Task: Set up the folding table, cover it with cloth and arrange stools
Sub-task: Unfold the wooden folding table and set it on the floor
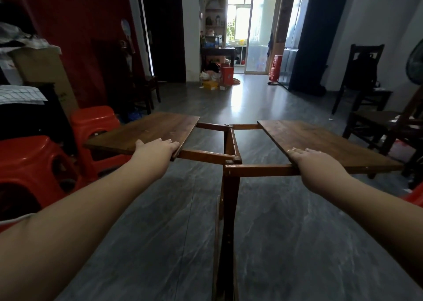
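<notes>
Unfolding the bench (231,159) was the step in hand: its two leaves had been swung up level but lay well apart, with the bare frame rails and the folded legs showing in the gap between them. The left leaf (146,131) was held at its near edge, close to the inner corner, by the left hand (158,146); the fingers were laid over the top of the board with the tips curled at its inner edge, and whether the thumb was hooked beneath could not be told. The right leaf (320,140) was held at its near inner corner by the right hand (306,157), whose fingers were spread flat on the top; what lay under the board was hidden there also. The legs (226,232) were seen standing close together on the floor beneath the middle, so the frame was judged not yet fully spread.

By that judgement only the first part of the task was under way. No cloth could be picked out with certainty; a checked fabric (20,94) was seen at the left, though whether it was the cover could not be told. Two red stools (93,126) were standing just beside the left leaf, not yet arranged.

The next move was judged to call for an even pull or push on both leaves together, so that the frame would open squarely, with the fingers kept clear of the hinged rails.
</notes>
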Action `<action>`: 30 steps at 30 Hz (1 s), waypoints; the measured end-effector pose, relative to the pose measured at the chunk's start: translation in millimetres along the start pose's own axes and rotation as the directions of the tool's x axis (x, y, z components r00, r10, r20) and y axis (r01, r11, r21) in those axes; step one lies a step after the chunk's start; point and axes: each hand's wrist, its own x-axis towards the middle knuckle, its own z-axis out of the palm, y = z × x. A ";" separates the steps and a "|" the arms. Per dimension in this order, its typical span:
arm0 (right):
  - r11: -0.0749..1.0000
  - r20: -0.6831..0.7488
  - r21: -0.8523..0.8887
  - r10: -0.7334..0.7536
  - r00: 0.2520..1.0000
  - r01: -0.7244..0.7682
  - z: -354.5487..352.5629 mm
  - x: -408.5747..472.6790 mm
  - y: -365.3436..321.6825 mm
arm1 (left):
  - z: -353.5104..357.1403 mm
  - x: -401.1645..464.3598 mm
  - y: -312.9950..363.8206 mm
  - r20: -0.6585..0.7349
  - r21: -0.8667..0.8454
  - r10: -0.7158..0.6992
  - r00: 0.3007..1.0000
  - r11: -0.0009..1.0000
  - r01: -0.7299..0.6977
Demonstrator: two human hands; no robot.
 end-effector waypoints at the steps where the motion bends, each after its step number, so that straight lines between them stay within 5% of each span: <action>1: 1.000 -0.003 -0.003 -0.001 1.000 0.001 -0.5 1.7 -0.3 | -2.0 1.2 -0.6 -0.003 0.002 -0.001 1.000 1.000 0.001; 14: 0.993 -0.028 -0.119 -0.025 0.999 0.021 -18.2 13.6 -7.3 | -12.9 13.3 -6.5 -0.099 0.032 0.013 0.995 0.999 -0.010; 30: 0.995 0.050 -0.025 -0.091 0.995 0.093 -14.2 27.4 -67.8 | -9.9 1.9 59.7 -0.138 0.026 0.056 0.989 0.998 -0.053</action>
